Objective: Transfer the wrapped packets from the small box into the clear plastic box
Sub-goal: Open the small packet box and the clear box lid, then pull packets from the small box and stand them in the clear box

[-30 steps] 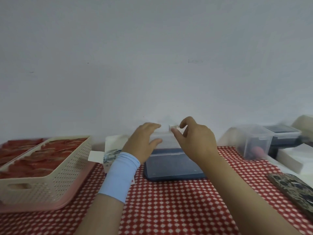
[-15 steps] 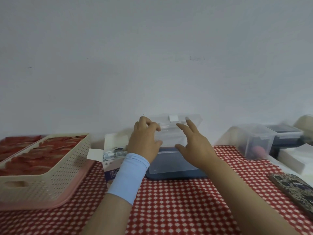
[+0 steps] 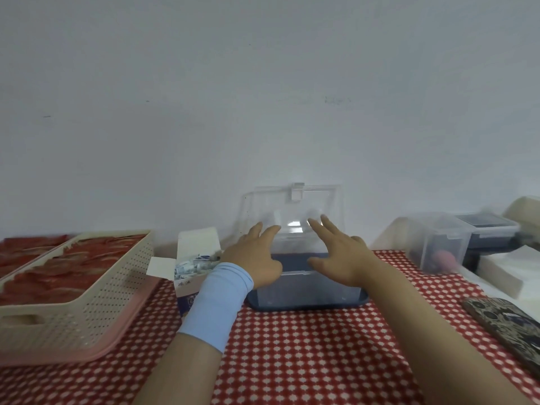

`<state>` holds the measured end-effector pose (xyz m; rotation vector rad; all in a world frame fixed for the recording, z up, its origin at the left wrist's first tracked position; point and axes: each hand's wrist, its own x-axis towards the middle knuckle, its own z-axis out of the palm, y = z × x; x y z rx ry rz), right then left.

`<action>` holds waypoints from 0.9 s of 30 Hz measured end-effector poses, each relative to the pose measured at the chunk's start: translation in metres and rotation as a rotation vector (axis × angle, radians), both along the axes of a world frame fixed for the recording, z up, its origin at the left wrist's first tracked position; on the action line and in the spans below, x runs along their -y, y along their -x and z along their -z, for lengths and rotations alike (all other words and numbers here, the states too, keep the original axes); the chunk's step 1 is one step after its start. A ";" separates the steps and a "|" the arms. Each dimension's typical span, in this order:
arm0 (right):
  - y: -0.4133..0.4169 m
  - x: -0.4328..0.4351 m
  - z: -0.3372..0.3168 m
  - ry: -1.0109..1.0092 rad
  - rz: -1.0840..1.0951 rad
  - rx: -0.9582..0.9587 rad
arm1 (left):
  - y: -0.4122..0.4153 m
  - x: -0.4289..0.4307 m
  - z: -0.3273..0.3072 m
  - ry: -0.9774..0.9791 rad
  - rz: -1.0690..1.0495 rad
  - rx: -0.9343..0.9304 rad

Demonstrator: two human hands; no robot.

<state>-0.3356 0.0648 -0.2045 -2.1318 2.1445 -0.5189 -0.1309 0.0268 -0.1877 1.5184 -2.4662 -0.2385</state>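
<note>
Left hand [image 3: 257, 254] and right hand [image 3: 340, 255], fingers straight, grasping nothing, prop the lid [image 3: 292, 201] upright at centre frame, presumably readying the clear plastic box [image 3: 306, 290] for wrapped packets [image 3: 194, 262].

Soft even light, blurred edges

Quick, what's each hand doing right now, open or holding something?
Left hand: open, fingers straight at the upright lid of the clear plastic box, holding nothing.
Right hand: open, fingers spread at the same lid, holding nothing.
</note>
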 end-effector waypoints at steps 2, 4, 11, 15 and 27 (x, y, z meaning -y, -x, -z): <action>0.001 0.002 -0.001 0.049 -0.027 0.023 | -0.001 0.000 0.000 0.017 -0.026 0.032; 0.000 0.003 -0.001 0.058 -0.011 0.024 | -0.003 0.003 0.002 0.018 -0.050 0.067; -0.005 -0.001 -0.004 0.053 0.015 -0.111 | -0.009 0.001 -0.006 0.057 -0.003 0.033; -0.023 -0.009 -0.020 0.200 -0.034 -0.086 | -0.038 -0.010 -0.031 0.192 -0.015 -0.130; -0.135 -0.005 -0.023 0.097 -0.356 -0.123 | -0.129 -0.015 -0.024 -0.172 -0.158 0.202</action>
